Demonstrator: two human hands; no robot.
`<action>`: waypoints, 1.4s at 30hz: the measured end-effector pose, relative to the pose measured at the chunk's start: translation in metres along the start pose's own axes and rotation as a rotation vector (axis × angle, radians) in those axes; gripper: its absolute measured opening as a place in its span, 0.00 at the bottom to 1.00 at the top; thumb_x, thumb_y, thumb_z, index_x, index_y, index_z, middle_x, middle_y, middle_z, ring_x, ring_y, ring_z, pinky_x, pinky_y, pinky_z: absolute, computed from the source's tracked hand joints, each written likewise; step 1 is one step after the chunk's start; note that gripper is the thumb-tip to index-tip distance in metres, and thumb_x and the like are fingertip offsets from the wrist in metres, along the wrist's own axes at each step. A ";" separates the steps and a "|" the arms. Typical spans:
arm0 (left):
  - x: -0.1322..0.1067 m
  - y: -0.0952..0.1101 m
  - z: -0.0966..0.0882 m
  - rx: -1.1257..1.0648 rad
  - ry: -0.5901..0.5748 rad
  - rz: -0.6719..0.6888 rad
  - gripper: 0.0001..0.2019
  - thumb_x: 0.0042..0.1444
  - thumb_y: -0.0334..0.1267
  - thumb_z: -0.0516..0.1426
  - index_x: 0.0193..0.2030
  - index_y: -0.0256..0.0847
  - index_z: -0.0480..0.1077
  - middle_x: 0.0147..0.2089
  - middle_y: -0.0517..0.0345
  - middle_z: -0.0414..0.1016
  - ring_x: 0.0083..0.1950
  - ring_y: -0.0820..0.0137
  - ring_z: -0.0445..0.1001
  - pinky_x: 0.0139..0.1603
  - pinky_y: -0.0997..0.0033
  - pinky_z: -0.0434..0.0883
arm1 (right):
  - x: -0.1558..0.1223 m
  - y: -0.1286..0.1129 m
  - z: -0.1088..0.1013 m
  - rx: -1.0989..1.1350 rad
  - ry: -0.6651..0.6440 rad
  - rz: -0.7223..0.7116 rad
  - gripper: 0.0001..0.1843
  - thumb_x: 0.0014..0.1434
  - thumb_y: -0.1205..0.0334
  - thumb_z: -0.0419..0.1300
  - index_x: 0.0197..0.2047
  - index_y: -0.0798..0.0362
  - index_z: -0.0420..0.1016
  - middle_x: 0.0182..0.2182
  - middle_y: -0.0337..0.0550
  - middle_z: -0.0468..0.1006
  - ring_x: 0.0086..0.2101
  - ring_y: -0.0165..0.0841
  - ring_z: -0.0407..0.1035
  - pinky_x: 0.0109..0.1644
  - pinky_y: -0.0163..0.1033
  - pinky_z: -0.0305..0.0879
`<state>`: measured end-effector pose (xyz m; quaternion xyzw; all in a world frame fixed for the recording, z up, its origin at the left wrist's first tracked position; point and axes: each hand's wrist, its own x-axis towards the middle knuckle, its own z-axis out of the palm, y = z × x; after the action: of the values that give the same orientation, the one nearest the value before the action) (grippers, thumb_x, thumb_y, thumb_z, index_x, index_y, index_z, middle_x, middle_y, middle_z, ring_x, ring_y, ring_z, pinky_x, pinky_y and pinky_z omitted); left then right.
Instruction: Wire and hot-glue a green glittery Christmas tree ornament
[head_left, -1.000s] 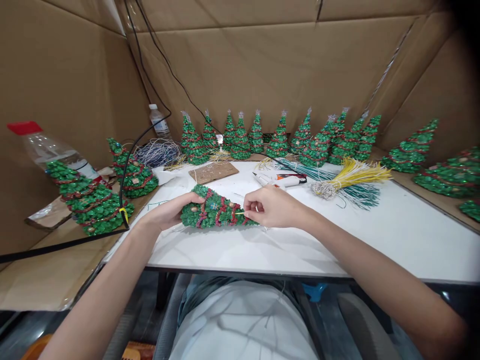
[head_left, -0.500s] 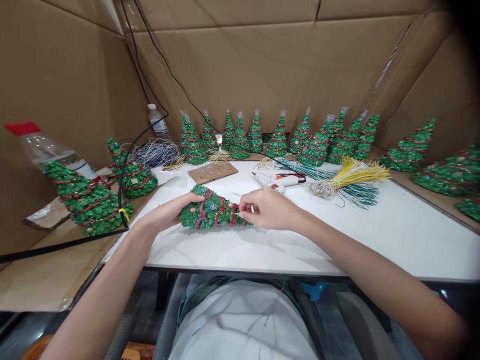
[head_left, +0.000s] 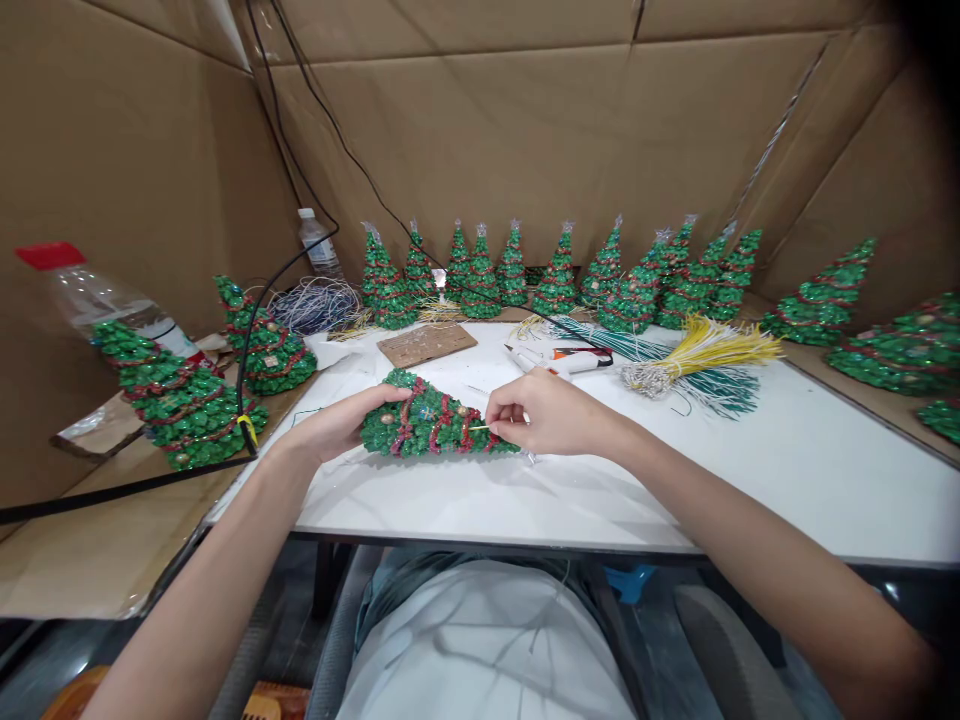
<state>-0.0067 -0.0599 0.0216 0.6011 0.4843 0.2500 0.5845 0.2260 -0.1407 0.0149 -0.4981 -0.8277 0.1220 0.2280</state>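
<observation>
Green and glittery, with red garland winding round it, a small Christmas tree (head_left: 427, 428) lies on its side near the front edge of the bench (head_left: 600, 505), its base toward the left hand (head_left: 346, 420) and its narrow end toward the right hand (head_left: 541, 412). Whether it rests on the white surface or is held just above it, I cannot tell. The left hand's grip is clamped on the base end, thumb over the upper side. The right hand's grip is pinched together on a thin yellow strand (head_left: 478, 428), which points left across the narrow part of the tree. Behind the tree, toward the back edge, lies a brown board (head_left: 427, 345); to its right are a white glue gun (head_left: 555, 366) and a yellow wire bundle (head_left: 720, 345) across green wires (head_left: 724, 388). Along the back edge stands a row of similar trees (head_left: 555, 285). Beyond the left edge, a red-capped bottle (head_left: 112, 300) leans behind another decorated tree (head_left: 180, 410).
</observation>
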 end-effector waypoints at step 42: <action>-0.002 -0.008 -0.015 0.226 0.097 0.196 0.32 0.52 0.66 0.45 0.29 0.39 0.75 0.21 0.54 0.74 0.31 0.64 0.72 0.35 0.73 0.68 | -0.001 -0.010 -0.003 0.159 -0.057 0.189 0.06 0.47 0.70 0.60 0.32 0.56 0.75 0.24 0.38 0.77 0.25 0.28 0.70 0.28 0.31 0.61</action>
<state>-0.0232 -0.0561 0.0178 0.6948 0.4761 0.2786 0.4615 0.2196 -0.1463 0.0216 -0.5504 -0.7710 0.2224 0.2307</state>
